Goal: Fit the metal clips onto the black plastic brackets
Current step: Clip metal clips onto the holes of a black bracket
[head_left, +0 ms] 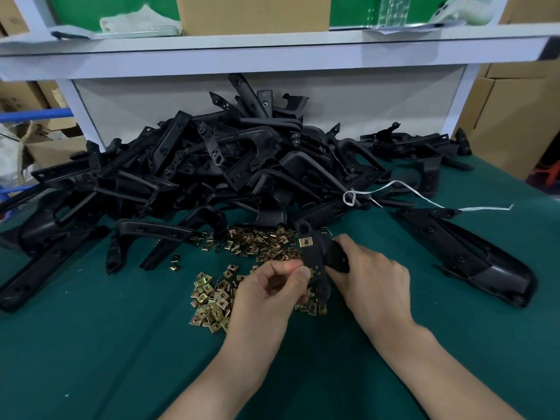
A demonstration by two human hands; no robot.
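Observation:
My right hand grips a black plastic bracket held above the green table. One brass metal clip sits fitted on the bracket's upper left edge. My left hand pinches a second clip against the bracket's left edge lower down; that clip is mostly hidden by my thumb and fingers. Loose brass clips lie scattered under and to the left of my hands, with more clips behind them.
A big heap of black brackets fills the back of the green table. A long bracket lies at the right, others at the left. A white string trails off the heap. A white shelf hangs overhead.

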